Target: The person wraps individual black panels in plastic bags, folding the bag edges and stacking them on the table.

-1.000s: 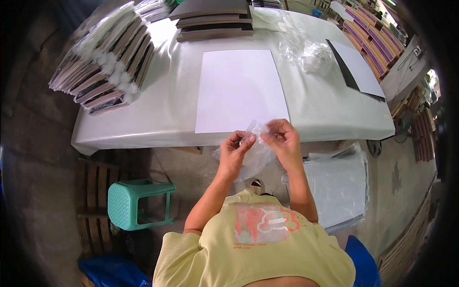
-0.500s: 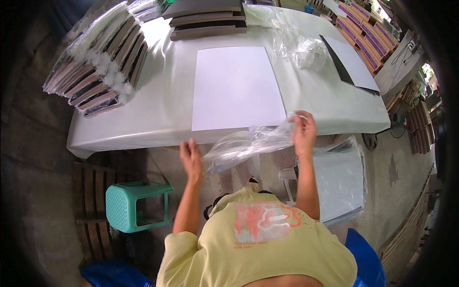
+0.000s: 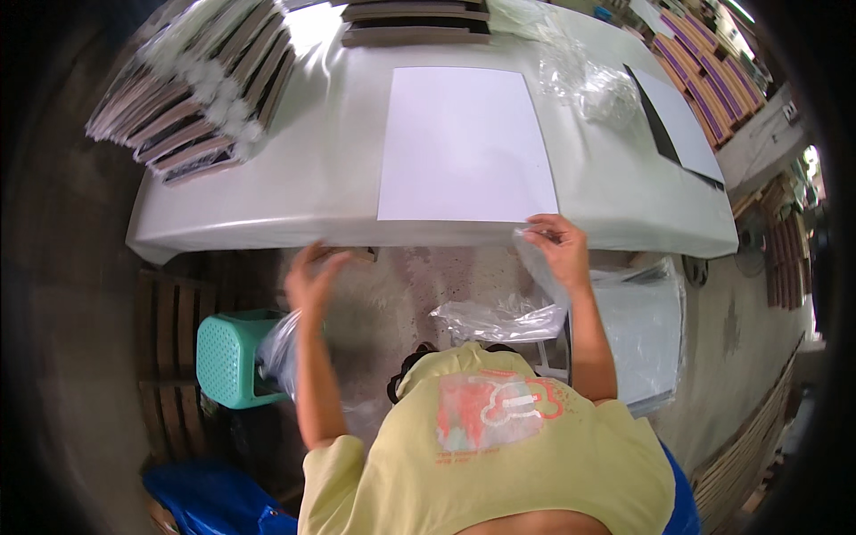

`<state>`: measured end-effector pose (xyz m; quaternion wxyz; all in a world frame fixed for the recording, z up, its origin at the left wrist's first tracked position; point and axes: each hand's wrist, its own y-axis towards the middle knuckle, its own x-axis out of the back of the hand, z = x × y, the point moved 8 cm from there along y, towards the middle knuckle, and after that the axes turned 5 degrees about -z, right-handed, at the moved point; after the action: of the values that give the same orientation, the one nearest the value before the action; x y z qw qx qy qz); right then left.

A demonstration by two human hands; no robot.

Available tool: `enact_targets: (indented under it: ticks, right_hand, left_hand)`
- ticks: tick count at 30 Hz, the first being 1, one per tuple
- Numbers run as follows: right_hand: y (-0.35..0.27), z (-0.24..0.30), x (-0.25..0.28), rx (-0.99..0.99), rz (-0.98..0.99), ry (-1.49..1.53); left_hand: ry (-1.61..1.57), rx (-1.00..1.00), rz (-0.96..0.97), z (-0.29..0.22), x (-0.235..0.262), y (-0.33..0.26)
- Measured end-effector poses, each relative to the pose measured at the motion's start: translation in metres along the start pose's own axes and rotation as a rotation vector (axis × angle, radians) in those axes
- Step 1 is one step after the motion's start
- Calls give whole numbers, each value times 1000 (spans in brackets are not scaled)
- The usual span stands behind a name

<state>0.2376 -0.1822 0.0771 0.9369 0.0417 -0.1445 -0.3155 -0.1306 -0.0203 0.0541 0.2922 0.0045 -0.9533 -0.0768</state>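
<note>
My right hand (image 3: 562,252) pinches the top of a clear plastic bag (image 3: 510,319) just off the table's front edge. The crumpled bag hangs down from the fingers and spreads toward my body. To the left, my left hand (image 3: 308,278) is raised with fingers and thumb apart, somewhat smeared by motion. A second bunch of clear plastic (image 3: 281,355) shows beside my left forearm, in front of the stool; whether it touches the arm I cannot tell. A white rectangular sheet (image 3: 466,147) lies flat on the table (image 3: 294,196), its near edge close to my right fingertips.
Plastic-wrapped flat panels (image 3: 192,98) are stacked at the back left, dark panels (image 3: 415,27) behind the sheet. Crumpled film (image 3: 606,94) and another white sheet (image 3: 682,116) lie at right. Below stand a green stool (image 3: 223,366) and a stack of plastic-covered sheets (image 3: 633,334).
The plastic stretched between my hands has come apart into a piece hanging from my right hand and a bunch by my left forearm. My left hand has moved left.
</note>
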Motion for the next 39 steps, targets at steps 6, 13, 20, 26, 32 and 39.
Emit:
enact_targets:
  ticks: [6, 13, 20, 26, 32, 39]
  right_hand:
    - [-12, 49, -54, 45, 48, 1]
    - [-3, 43, -27, 216, -155, 146]
    - [-21, 37, -51, -377, 580, 765]
    - [-62, 26, -41, -404, 1153, 270]
    - [-67, 64, -11, 50, 1009, 976]
    - [-25, 41, 11, -253, 336, 1625]
  left_hand:
    - [-576, -328, 545, -151, -134, -57]
    - [-1354, 506, 781, -133, -170, -74]
    - [-430, -99, 1034, -131, -148, -71]
    - [-1698, 422, 483, -59, -103, 6]
    - [-1933, 306, 55, -22, -7, 36]
    - [-887, -93, 1148, -82, -94, -87]
